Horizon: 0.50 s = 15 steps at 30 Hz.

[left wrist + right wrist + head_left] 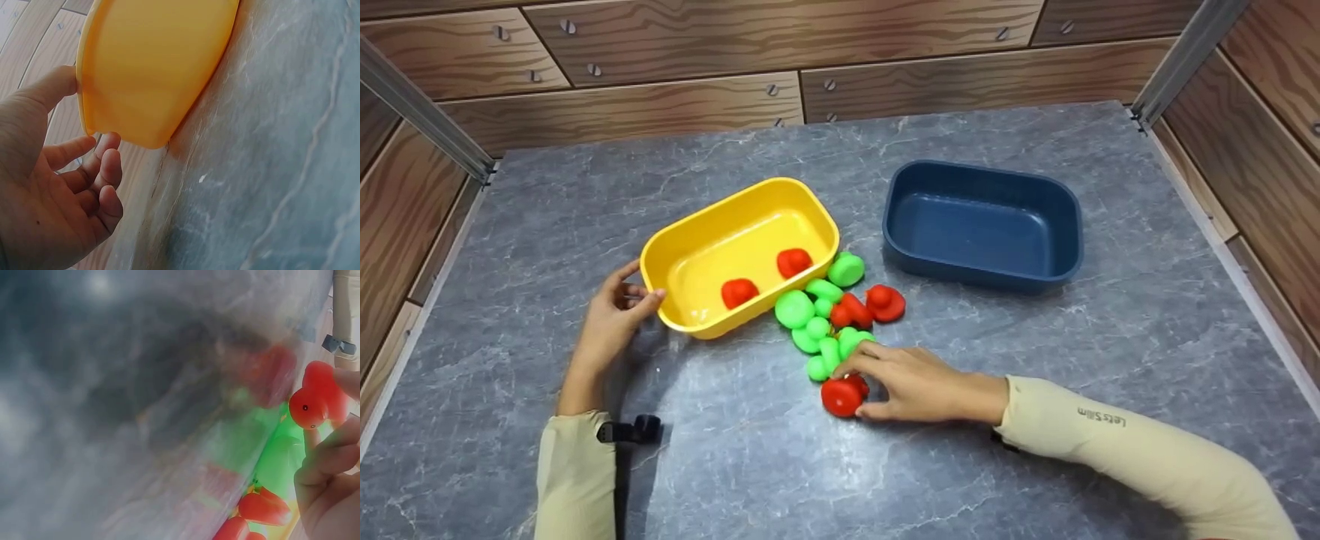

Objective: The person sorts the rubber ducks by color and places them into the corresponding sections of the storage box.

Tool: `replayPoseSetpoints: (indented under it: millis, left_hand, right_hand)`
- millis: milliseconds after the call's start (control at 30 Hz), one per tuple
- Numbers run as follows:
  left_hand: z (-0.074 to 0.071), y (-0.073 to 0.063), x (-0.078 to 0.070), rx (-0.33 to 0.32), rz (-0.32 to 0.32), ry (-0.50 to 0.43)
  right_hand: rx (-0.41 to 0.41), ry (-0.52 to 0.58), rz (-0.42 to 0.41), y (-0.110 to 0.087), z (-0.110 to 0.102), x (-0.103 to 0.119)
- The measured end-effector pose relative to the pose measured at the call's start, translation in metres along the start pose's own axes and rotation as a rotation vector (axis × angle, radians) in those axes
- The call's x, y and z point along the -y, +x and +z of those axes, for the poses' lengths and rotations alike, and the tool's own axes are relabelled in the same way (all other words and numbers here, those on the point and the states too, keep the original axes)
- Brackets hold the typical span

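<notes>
My left hand (611,319) holds the near left end of a yellow bin (712,225), thumb over the rim and fingers on the outside. The left wrist view shows the thumb and index finger at the rim of the yellow bin (157,73), the other fingers loosely bent. Two red toys (740,292) lie inside this bin. My right hand (915,382) pinches a red toy duck (841,396) between thumb and fingers, at the near end of a toy pile. In the right wrist view the red duck's (308,408) eyes show. Green toy ducks (795,309) lie beside the bin.
More red toys (885,302) lie at the pile's right side. A dark blue bin (982,225) with nothing in it stands at the back right. Wood-patterned panels (660,45) enclose the grey marbled table (720,465) at the back and sides.
</notes>
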State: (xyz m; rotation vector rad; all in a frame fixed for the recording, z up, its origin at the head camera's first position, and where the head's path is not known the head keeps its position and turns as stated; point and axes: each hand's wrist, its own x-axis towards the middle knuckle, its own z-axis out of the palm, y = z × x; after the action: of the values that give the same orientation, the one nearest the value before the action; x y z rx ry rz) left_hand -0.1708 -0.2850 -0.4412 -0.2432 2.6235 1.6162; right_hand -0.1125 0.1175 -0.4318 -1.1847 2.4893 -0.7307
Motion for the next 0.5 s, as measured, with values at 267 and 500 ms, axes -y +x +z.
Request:
replayPoseSetpoints:
  millis: [267, 500]
  left_hand:
    - [0.0, 0.0, -0.002, 0.001, 0.008, 0.012]
    - [0.0, -0.002, -0.001, 0.001, 0.021, 0.01]
  right_hand:
    - [-0.035, 0.152, 0.045, -0.004, -0.009, 0.005]
    - [-0.105, 0.379, 0.047, -0.004, -0.017, 0.01]
